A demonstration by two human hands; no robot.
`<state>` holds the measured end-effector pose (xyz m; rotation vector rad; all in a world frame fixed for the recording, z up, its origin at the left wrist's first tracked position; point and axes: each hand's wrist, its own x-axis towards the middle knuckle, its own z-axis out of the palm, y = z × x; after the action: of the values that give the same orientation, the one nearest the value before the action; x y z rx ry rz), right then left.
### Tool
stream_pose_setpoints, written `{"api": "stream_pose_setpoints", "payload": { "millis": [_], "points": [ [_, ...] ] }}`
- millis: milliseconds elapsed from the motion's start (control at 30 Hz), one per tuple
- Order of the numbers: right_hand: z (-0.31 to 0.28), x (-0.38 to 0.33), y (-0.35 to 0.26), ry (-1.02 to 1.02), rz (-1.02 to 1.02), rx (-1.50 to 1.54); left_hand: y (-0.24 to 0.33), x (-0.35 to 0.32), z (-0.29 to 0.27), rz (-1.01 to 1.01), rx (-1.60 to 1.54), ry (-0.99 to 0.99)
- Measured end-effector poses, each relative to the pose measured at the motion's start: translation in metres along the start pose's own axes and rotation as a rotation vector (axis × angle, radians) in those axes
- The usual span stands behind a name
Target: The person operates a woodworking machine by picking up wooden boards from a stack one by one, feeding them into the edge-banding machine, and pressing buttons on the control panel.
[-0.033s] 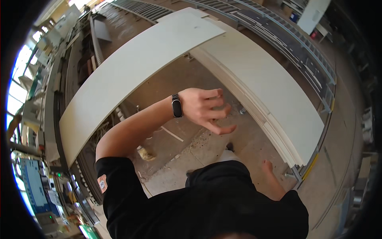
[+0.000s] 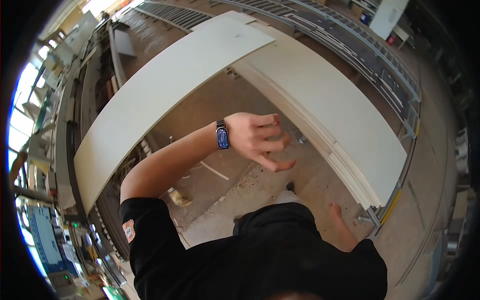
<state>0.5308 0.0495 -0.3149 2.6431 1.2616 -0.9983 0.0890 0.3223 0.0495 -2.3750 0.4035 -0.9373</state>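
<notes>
My left hand (image 2: 257, 141) is raised in front of me, palm turned down, its fingers bent and apart with nothing in them. A smartwatch (image 2: 222, 137) with a lit screen and a dark link band sits on that wrist. Beyond the hand, to the left, a long white panel (image 2: 150, 82) lies with its far end on a stack of white panels (image 2: 330, 97), which runs down the right. Neither hand touches them. Low beside my body hangs my right hand (image 2: 335, 208), near the stack's close end; its fingers are too small and turned away to read.
Roller conveyors (image 2: 172, 14) run along the far side. A machine bed (image 2: 82, 135) and a screen (image 2: 42, 232) stand at the left. Thin offcuts, such as a pale strip (image 2: 215, 171), lie on the floor. Yellow-edged metal framing (image 2: 390, 209) borders the stack at the right.
The smartwatch's screen has lit up from dark. My view has shifted slightly, so the panels sit a little farther left. Both hands keep their pose.
</notes>
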Motion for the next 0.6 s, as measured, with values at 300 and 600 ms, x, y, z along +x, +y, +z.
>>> {"api": "stream_pose_setpoints", "payload": {
  "millis": [300, 600],
  "points": [
    [-0.069, 0.115, 0.070, -0.114, 0.000, 0.149, -0.093, 0.102, 0.230, -0.111, -0.161, 0.028],
    [-0.146, 0.199, 0.040, 0.150, -0.043, 0.370, -0.002, -0.036, 0.491, -1.919, -1.086, -0.455]
  ]
}}
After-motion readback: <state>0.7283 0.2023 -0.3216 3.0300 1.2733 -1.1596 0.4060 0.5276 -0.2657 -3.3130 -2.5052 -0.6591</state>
